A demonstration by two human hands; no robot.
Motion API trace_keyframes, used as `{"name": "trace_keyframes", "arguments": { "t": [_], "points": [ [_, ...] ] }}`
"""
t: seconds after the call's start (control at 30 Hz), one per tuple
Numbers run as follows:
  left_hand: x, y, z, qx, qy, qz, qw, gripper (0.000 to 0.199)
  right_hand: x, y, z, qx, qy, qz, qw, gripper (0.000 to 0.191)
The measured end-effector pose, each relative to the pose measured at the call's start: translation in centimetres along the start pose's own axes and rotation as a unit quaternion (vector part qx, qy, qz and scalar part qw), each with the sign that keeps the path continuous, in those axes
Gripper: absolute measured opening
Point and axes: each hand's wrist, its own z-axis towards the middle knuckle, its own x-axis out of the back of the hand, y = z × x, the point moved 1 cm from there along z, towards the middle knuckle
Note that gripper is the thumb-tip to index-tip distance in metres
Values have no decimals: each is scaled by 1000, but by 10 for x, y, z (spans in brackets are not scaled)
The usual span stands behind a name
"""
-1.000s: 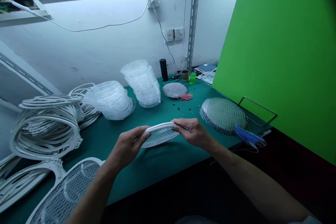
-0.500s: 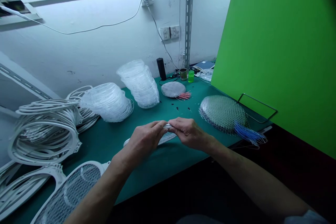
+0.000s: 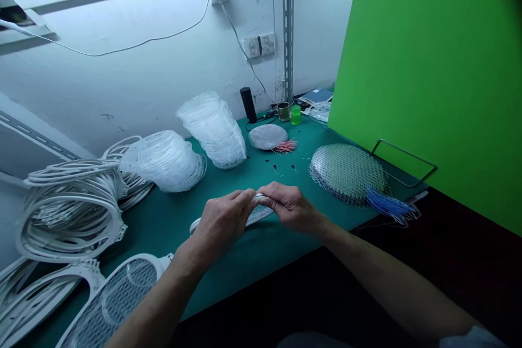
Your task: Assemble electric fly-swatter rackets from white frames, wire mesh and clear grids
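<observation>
Both hands grip a white-rimmed oval mesh panel (image 3: 259, 216), probably a fly-swatter head, at the middle of the bench. My left hand (image 3: 222, 223) covers most of its left half, and its white rim pokes out below that hand. My right hand (image 3: 289, 206) pinches the upper right edge between fingers and thumb. Nearest to my right hand lies a domed wire mesh (image 3: 346, 173) trailing blue wires (image 3: 389, 205). Below my left forearm rests a white swatter frame with mesh (image 3: 110, 296).
A green mat (image 3: 244, 250) covers the bench. Stacks of clear plastic frames (image 3: 214, 130) and a pile of white frames (image 3: 71, 212) stand left. Farther back lie a grey disc (image 3: 268, 137) with pink wires, a black cylinder (image 3: 248, 104), and a green cup (image 3: 296, 115). A green board (image 3: 428, 76) stands right.
My left hand has moved from the panel's left edge over its top, hiding much of it. The panel now lies flatter, and the hands are closer together.
</observation>
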Motion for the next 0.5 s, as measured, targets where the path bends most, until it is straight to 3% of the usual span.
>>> {"name": "trace_keyframes", "arguments": {
  "t": [0.17, 0.33, 0.5],
  "points": [
    [-5, 0, -4, 31, 9, -29, 999, 24, -5, -2, -1, -15, 41, 9, 999, 16],
    [-4, 0, 1, 57, 23, -55, 997, 25, -5, 3, 1, -53, 41, 74, 995, 19],
    [8, 0, 11, 93, -68, -123, 986, 29, -9, 5, 1, -56, 80, 94, 991, 22]
  ]
}}
